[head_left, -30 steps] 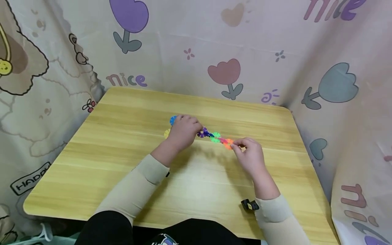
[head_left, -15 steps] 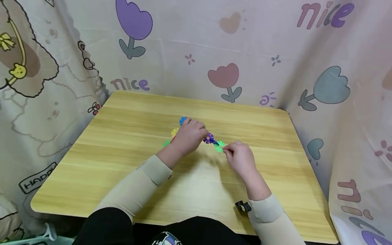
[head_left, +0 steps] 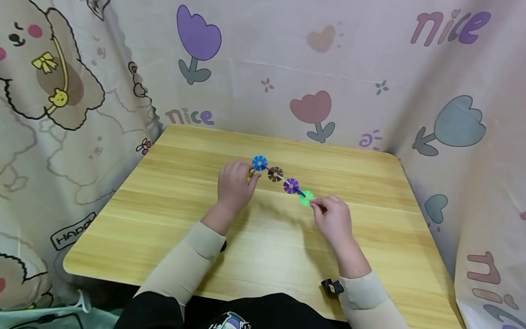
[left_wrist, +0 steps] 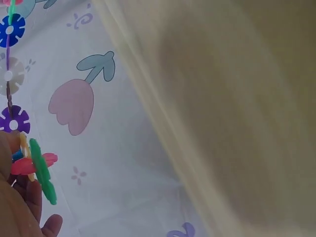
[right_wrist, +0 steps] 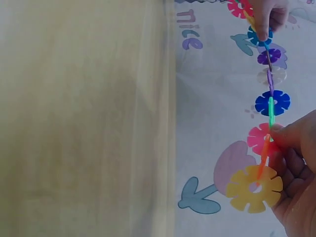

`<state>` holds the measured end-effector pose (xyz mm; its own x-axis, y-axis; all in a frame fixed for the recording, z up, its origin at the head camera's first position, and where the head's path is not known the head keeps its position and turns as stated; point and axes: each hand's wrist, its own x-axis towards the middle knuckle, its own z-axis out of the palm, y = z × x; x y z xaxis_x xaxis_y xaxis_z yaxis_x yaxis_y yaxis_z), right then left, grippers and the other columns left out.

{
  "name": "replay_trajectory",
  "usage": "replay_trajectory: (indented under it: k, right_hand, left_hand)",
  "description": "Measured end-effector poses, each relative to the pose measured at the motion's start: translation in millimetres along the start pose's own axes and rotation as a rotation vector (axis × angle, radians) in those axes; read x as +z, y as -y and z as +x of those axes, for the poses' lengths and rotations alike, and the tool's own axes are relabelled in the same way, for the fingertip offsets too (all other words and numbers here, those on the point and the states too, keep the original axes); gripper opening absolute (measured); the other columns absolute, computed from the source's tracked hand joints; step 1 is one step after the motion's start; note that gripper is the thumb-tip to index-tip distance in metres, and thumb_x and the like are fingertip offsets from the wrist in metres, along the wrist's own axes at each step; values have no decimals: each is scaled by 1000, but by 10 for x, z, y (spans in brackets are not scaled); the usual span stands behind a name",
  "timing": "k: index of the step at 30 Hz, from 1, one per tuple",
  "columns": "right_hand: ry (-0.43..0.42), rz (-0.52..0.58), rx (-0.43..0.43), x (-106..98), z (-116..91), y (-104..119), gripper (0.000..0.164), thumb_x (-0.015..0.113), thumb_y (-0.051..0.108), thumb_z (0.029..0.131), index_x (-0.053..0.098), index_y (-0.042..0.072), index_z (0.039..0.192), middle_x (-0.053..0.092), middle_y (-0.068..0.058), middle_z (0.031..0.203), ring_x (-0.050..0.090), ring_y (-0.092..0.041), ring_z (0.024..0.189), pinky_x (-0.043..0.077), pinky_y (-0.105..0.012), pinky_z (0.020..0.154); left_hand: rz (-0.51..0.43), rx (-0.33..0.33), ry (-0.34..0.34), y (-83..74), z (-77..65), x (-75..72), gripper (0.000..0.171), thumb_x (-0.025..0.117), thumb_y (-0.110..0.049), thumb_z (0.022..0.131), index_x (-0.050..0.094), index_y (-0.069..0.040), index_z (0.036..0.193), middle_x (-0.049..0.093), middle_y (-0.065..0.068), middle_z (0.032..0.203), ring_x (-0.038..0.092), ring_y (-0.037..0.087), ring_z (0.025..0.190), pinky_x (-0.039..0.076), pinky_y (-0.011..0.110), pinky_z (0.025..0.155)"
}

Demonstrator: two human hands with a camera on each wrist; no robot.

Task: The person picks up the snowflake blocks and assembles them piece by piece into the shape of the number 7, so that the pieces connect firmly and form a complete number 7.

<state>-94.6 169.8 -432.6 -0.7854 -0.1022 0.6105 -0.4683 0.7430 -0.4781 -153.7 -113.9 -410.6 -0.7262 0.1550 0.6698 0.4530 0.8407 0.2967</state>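
A chain of slotted plastic snowflake discs stretches between my two hands above the table. In the head view a blue disc [head_left: 259, 163], a brown disc [head_left: 275, 174], a purple disc [head_left: 291, 186] and a green disc [head_left: 306, 198] show in the span. My left hand [head_left: 235, 186] pinches the chain beside the blue disc; a green disc [left_wrist: 43, 170] sticks out past its fingers in the left wrist view. With thumb and finger my right hand [head_left: 334, 217] pinches a pink disc [right_wrist: 257, 138]. Below it hangs a yellow disc [right_wrist: 254, 190]. My palms hide other discs in the head view.
The wooden table [head_left: 164, 228] lies under both arms. Printed curtains [head_left: 255, 59] stand behind it and at both sides. A small black strap piece [head_left: 332, 287] sits at my right sleeve. Something pale green [head_left: 61, 318] is at the lower left, beyond the table edge.
My left hand has slid leftward along the chain, uncovering the blue and brown discs. My right hand has shifted its pinch from by the orange disc to beside the green one.
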Motion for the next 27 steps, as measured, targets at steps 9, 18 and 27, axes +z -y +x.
replay_trajectory:
  k: [9,18,27]
  right_hand:
    - [84,-15,12,6,-26,95,5,80,2,87,78,-2,84,69,-9,75,64,-21,64,55,-37,59]
    - [270,-143,-23,-61,226,321,16,80,21,94,79,4,94,73,-4,81,62,-16,63,53,-36,57]
    - [208,-135,-123,26,230,280,27,77,7,90,63,11,67,58,2,61,46,-12,51,42,-30,47]
  left_hand:
    - [-32,-16,-81,-21,77,4,18,77,-19,99,77,-2,94,69,11,90,63,31,80,52,46,65]
    - [-65,15,-56,-124,339,-42,16,77,-19,100,79,-4,95,72,9,95,65,30,90,58,41,75]
    - [-101,67,4,-141,393,24,19,80,-21,97,80,-3,103,71,11,110,64,32,101,54,44,90]
